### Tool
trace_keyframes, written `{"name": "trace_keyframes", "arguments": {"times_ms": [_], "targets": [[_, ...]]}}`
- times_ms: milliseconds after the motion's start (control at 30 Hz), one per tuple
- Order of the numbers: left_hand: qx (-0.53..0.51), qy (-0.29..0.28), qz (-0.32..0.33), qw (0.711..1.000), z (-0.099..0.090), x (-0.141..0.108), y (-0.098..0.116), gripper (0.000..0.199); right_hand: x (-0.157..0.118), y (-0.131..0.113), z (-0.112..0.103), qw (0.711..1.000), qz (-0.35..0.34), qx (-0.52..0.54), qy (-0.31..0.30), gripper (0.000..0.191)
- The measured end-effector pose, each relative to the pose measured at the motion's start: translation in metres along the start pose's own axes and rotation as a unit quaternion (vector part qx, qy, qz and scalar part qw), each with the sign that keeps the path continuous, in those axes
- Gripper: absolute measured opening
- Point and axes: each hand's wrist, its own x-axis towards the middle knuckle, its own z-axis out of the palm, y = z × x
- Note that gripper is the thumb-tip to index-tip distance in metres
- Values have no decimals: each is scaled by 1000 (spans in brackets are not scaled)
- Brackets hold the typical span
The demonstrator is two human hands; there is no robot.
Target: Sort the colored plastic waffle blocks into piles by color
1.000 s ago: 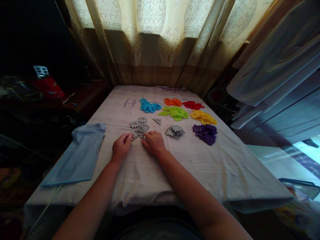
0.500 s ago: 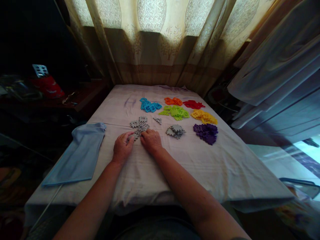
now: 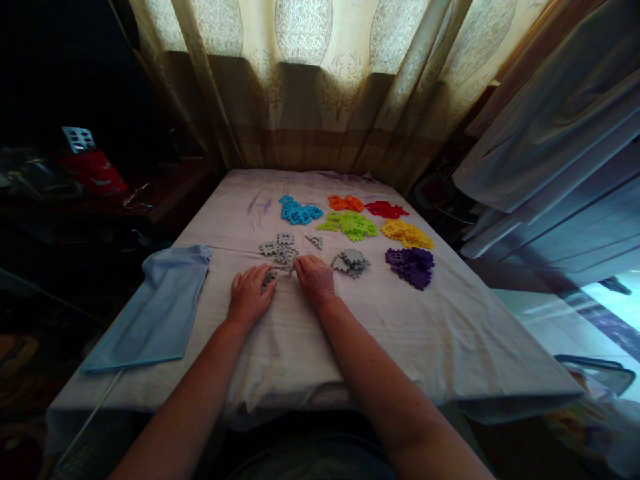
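Observation:
Light grey interlocking plastic pieces (image 3: 280, 247) with notched edges lie in a loose pile just beyond my hands. My left hand (image 3: 251, 293) is closed round a grey interlocking piece (image 3: 270, 276), which shows between thumb and fingers. With its fingers pinched together, my right hand (image 3: 315, 277) touches the near right edge of the pile; what its fingertips hold is partly hidden. A single triangular grey piece (image 3: 315, 241) lies apart behind the right hand. To the right sits a second heap of grey pieces (image 3: 352, 263).
Heaps of blue (image 3: 299, 211), green (image 3: 349, 225), orange (image 3: 345, 203), red (image 3: 387, 209), yellow (image 3: 407, 233) and purple pieces (image 3: 411, 267) lie on the cloth-covered table (image 3: 400, 333). A light blue cloth bag (image 3: 155, 307) lies at the left edge. A curtain (image 3: 315, 120) hangs behind.
My right hand has moved a little to the right, away from the left hand. The left hand has shifted slightly right, and a grey piece now shows in it.

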Motion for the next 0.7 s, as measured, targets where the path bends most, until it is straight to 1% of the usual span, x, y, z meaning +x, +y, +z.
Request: {"name": "trace_keyframes", "arguments": {"times_ms": [133,200,300,433,533,700], "targets": [[12,5,-15,1000,-2,-1,2,43,1,19,-4,997,43,30,65,24],[37,12,-33,999,-4,-2,5,44,0,33,-10,992,81,34,91,23],[70,12,-62,996,-6,-3,8,46,-2,55,-20,981,142,21,128,25],[71,-5,-65,995,-8,-3,11,45,-7,80,-29,969,191,-14,154,27],[65,-5,-62,996,-8,-3,11,42,-10,89,-31,966,204,-35,156,28],[40,23,-43,998,-5,-2,5,41,-11,94,-32,963,187,-41,188,32]]}}
